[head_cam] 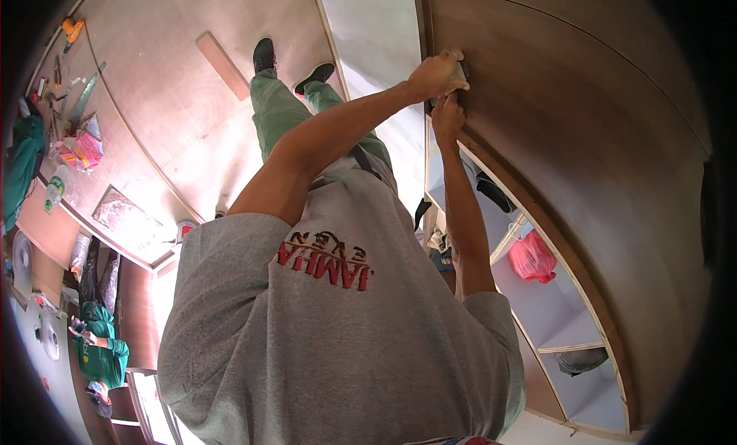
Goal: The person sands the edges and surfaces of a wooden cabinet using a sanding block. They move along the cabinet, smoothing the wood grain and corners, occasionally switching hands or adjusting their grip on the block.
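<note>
My left hand (433,77) reaches across to a brown wood panel (535,100) and grips a small flat pale piece (459,77) at the panel's edge. A dark part shows beside that piece; its kind is unclear. Just below, my right hand (448,118) is raised with curled fingers close to the same edge, near the left hand. Whether it holds anything cannot be made out. The panel stands above a row of open white compartments (567,321) with wooden edging.
A red plastic bag (532,258) is in a compartment. A wooden board (223,66) lies near my feet. An orange power tool (72,32), hand tools, a handsaw (86,97) and a plastic bottle (56,186) are at far left. Another person (101,341) in green is at lower left.
</note>
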`<action>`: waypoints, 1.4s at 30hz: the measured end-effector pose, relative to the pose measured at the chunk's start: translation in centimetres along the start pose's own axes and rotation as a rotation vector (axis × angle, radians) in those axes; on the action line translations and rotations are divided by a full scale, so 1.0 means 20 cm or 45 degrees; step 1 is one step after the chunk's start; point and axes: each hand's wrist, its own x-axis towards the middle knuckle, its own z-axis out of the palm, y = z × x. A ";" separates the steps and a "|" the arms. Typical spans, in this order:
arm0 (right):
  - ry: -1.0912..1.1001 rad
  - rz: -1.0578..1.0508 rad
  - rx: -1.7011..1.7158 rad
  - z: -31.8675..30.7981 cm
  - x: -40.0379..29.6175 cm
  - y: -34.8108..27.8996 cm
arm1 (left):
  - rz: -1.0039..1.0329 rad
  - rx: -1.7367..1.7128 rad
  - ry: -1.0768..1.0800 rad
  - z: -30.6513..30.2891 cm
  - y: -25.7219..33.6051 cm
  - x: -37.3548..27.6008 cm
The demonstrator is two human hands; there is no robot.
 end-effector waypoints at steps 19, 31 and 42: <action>0.021 -0.088 -0.153 0.08 0.04 0.03 | -0.077 -0.137 -0.067 -0.03 -0.01 -0.02; -0.003 -0.057 -0.139 0.08 0.04 -0.01 | 0.019 -0.132 0.055 -0.01 -0.09 -0.02; -0.149 -0.117 -0.179 0.06 0.10 0.05 | -0.016 -0.203 0.101 0.01 -0.10 0.01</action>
